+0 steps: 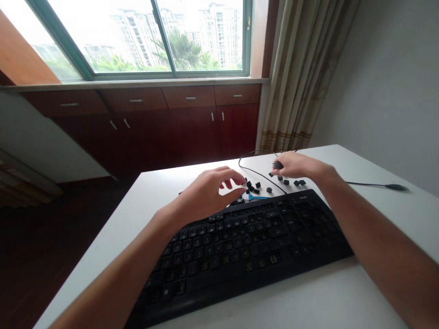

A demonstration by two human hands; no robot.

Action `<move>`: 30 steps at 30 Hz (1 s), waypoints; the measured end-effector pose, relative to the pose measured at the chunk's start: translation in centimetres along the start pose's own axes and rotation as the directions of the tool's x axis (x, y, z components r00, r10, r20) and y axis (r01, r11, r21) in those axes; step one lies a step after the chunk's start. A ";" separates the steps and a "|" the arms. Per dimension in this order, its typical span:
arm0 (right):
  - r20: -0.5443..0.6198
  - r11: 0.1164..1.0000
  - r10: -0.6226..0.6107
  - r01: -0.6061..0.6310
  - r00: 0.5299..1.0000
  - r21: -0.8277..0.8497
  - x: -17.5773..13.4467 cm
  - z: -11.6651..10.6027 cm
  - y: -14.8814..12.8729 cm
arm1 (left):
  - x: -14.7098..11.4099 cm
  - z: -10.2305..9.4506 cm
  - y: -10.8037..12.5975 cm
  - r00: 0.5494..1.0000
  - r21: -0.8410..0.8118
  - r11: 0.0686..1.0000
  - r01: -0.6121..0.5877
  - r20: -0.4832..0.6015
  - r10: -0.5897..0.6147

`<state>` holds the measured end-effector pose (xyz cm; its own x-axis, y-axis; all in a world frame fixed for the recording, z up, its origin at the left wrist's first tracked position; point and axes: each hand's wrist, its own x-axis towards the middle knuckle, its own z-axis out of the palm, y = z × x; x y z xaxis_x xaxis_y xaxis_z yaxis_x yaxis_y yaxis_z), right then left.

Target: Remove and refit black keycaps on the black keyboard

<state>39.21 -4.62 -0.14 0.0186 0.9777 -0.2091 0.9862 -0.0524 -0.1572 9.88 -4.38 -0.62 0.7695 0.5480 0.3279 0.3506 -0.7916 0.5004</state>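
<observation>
A black keyboard (240, 246) lies at a slant on the white table, with many keycaps off and bare sockets showing. Over its far edge hovers my left hand (209, 192), thumb and fingers apart and nothing visible between them. Close to those fingertips are several loose black keycaps (258, 185) and a small blue-handled brush (256, 197) with white bristles. My right hand (291, 164) is farther back, its fingers closed on a small dark brush-like thing (277, 165) with pale tips; the grip partly hides it. More loose keycaps (297, 183) lie beneath that hand.
A thin black cable (254, 171) loops behind the keycaps. At the right, another dark cord (366, 184) ends in a plug-like piece (396, 187). The white table (120, 233) ends at the left, and beyond it stand red-brown cabinets (185, 132) under a window.
</observation>
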 end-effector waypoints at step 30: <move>-0.028 0.949 -0.303 0.304 0.953 0.086 -0.5 1.1 -3.7 | -1.1 0.4 -4.7 0.956 0.187 0.982 -0.024 0.293 -0.033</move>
<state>35.34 -5.17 -0.54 -0.2761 0.9530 -0.1248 0.9272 0.2298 -0.2959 7.61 -1.35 -3.63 0.8802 0.4706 0.0622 0.4260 -0.8409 0.3336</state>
